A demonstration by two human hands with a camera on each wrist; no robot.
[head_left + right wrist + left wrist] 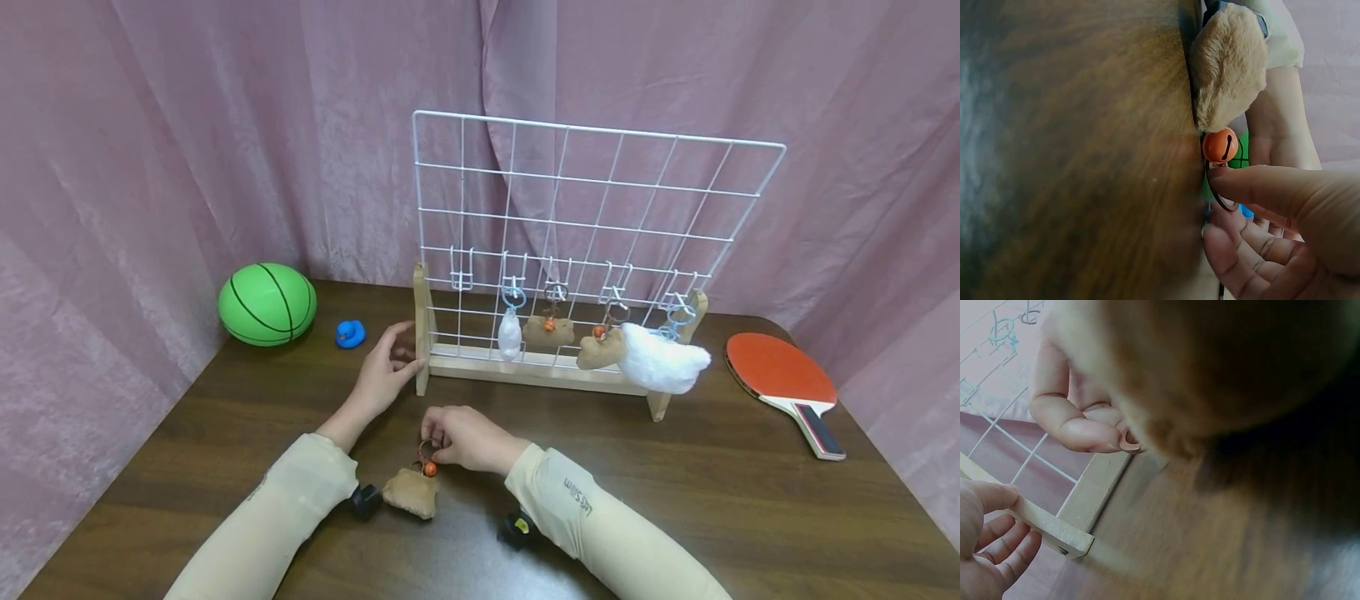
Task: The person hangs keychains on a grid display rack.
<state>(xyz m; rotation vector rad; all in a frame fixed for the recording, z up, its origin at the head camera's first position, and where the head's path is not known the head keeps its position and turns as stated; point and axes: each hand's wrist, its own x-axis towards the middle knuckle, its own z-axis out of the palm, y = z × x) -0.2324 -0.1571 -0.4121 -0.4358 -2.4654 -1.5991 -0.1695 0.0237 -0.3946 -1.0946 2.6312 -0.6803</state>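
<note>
My right hand (472,437) pinches the metal ring (1230,203) of a plush keychain (412,492) between thumb and fingers. Brown and fuzzy, the plush hangs close over the table, with an orange bell (1220,145) beside the ring. My left hand (382,371) is at the left wooden post (422,333) of a white wire grid rack (558,175); its thumb touches the wood and the other fingers are loosely bent. In the left wrist view, the plush is blurred and covers much of the right hand.
On the rack's hooks hang a small white keychain (509,335), two brown plush keychains (547,332) and a white plush keychain (663,358). A green ball (267,304) and blue rubber duck (349,334) are left; a red table tennis paddle (780,367) lies right. Pink curtains (360,125) stand behind.
</note>
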